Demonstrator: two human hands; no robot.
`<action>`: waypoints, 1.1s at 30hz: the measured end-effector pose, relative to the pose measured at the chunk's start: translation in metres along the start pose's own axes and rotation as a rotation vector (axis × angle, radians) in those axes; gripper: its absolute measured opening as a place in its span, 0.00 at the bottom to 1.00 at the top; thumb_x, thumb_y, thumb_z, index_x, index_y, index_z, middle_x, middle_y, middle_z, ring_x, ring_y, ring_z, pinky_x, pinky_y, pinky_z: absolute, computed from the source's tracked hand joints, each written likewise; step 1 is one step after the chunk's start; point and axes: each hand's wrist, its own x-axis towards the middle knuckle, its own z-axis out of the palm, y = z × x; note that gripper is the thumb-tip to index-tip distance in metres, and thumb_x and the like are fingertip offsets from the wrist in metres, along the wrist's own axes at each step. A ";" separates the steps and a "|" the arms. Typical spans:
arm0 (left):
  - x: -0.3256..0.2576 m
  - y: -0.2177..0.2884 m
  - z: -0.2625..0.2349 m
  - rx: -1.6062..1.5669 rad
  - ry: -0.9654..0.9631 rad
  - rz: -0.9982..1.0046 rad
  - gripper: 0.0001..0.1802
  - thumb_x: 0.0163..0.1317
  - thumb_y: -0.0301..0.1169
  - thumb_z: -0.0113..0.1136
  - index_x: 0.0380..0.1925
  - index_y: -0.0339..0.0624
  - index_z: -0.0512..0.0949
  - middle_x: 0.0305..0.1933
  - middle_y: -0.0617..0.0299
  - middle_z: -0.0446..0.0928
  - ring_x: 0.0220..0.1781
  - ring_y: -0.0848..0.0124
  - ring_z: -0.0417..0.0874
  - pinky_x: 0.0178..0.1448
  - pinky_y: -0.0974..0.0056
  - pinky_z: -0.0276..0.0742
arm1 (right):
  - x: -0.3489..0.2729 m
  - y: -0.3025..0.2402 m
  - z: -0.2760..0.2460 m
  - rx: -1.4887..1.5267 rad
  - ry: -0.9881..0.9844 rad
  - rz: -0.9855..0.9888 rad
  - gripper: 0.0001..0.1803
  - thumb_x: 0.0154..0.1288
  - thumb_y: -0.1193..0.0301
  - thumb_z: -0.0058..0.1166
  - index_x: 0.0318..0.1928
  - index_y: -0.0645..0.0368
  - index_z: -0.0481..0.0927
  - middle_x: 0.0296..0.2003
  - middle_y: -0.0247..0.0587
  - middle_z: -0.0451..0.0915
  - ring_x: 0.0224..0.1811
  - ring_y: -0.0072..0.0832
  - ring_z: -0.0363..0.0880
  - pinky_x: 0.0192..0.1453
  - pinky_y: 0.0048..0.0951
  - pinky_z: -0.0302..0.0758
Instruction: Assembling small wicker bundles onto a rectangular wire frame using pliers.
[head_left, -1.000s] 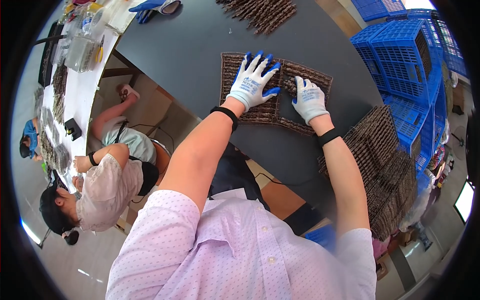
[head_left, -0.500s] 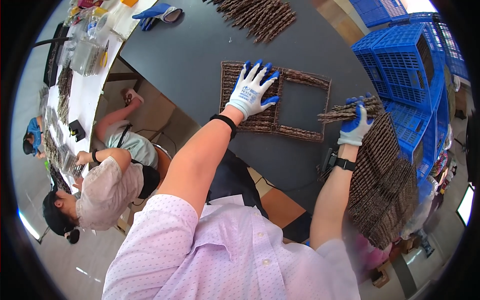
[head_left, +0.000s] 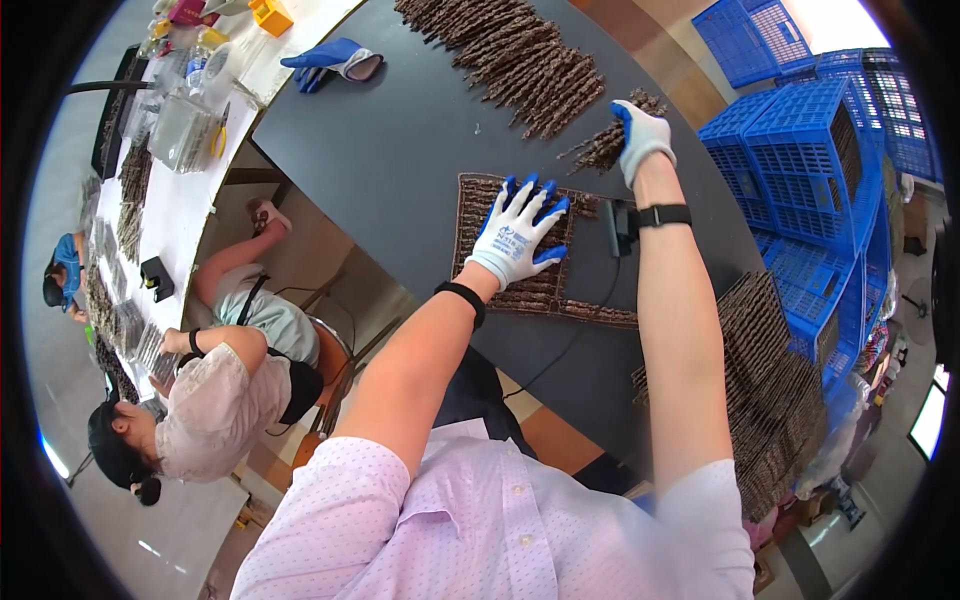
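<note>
My left hand (head_left: 520,238), in a white and blue work glove, lies flat with spread fingers on a brown rectangular panel (head_left: 470,215) of twisted strips set in a thin frame. Part of this panel is an open window; my right forearm covers its right side. Farther off and to the right, my gloved right hand (head_left: 645,140) is closed round a bunch of brown twisted strips (head_left: 600,150), held near the table's right edge. Beyond the panel a row of similar strips (head_left: 520,60) lies side by side on the dark table (head_left: 400,140).
Blue plastic crates (head_left: 790,140) stand at the right. Beside my right forearm lies a large pile of brown strips (head_left: 765,390). A small dark device (head_left: 618,228) with a cable is at my right wrist. A blue glove (head_left: 335,62) lies far left, and a seated person (head_left: 220,390) works at a white table.
My right hand has swung forward and left from beside the strip pile toward the far row, still carrying the bunch. The left hand stays flat on the panel; the whole view has shifted slightly.
</note>
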 end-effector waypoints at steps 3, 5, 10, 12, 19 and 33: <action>0.000 -0.001 0.000 -0.018 0.007 0.000 0.41 0.57 0.57 0.64 0.69 0.56 0.68 0.75 0.51 0.60 0.78 0.50 0.54 0.80 0.40 0.43 | 0.018 0.006 0.027 -0.304 0.150 0.060 0.32 0.51 0.65 0.76 0.52 0.73 0.79 0.47 0.46 0.82 0.44 0.28 0.78 0.48 0.37 0.76; 0.001 -0.001 -0.001 -0.033 0.014 -0.001 0.41 0.57 0.57 0.64 0.68 0.56 0.68 0.75 0.51 0.60 0.78 0.50 0.54 0.80 0.39 0.43 | 0.027 0.008 0.028 -0.312 0.093 0.075 0.34 0.53 0.62 0.75 0.54 0.72 0.78 0.49 0.46 0.81 0.47 0.28 0.77 0.49 0.37 0.77; -0.003 -0.007 -0.003 -0.047 0.005 -0.021 0.40 0.58 0.57 0.63 0.68 0.56 0.68 0.75 0.52 0.61 0.78 0.50 0.55 0.80 0.39 0.44 | -0.002 0.002 0.012 -0.269 -0.123 0.173 0.29 0.62 0.54 0.67 0.55 0.62 0.77 0.47 0.40 0.80 0.45 0.24 0.75 0.47 0.32 0.77; 0.001 -0.003 -0.001 -0.052 0.022 -0.004 0.40 0.58 0.58 0.63 0.69 0.55 0.68 0.75 0.52 0.61 0.78 0.50 0.56 0.80 0.40 0.45 | 0.007 0.014 -0.028 -0.402 -0.188 -0.011 0.27 0.63 0.56 0.67 0.53 0.62 0.78 0.43 0.38 0.81 0.41 0.23 0.76 0.45 0.30 0.77; 0.000 -0.003 -0.002 -0.002 0.003 -0.011 0.42 0.57 0.57 0.64 0.70 0.55 0.66 0.75 0.52 0.60 0.78 0.50 0.55 0.80 0.40 0.44 | -0.080 0.021 -0.082 -1.864 -0.629 -0.639 0.50 0.47 0.48 0.74 0.69 0.51 0.66 0.65 0.43 0.71 0.70 0.41 0.67 0.71 0.44 0.65; 0.000 -0.001 -0.003 0.006 0.009 0.002 0.43 0.57 0.55 0.65 0.70 0.54 0.65 0.74 0.51 0.61 0.78 0.49 0.55 0.80 0.40 0.43 | -0.066 0.024 -0.069 -1.946 -0.831 -0.735 0.27 0.63 0.68 0.60 0.62 0.60 0.70 0.55 0.49 0.79 0.57 0.42 0.79 0.61 0.39 0.74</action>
